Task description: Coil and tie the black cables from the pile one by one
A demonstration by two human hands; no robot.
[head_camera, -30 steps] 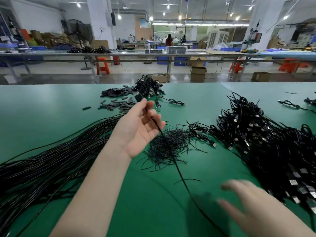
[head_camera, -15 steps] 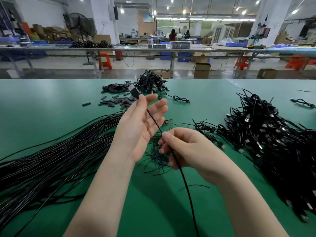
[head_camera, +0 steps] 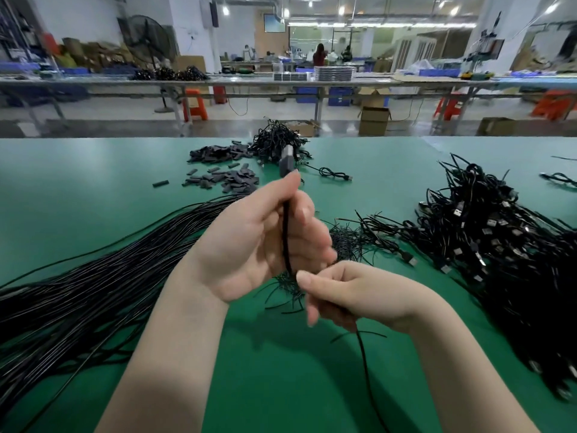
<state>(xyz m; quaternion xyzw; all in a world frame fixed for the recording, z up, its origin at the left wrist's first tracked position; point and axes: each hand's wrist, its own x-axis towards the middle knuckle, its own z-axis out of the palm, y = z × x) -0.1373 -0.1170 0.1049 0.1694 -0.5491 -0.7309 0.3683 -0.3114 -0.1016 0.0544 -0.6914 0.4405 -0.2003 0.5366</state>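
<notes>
Green workbench [head_camera: 93,189] in a factory hall; left hand [head_camera: 249,242] curls round a thin black cable [head_camera: 285,235] below its plug [head_camera: 286,162]; right hand [head_camera: 349,295] pinches it lower down; likely light and limp, best gripped near the plug.

cable piles [head_camera: 512,245] L/R, bare mat [head_camera: 281,370] btwn

We see a bright hall lit by ceiling lamps [head_camera: 341,10], with soft glare on the green table [head_camera: 93,170]. Edges bow outward, the background is soft, and our fingertips [head_camera: 304,210] smear slightly.
</notes>
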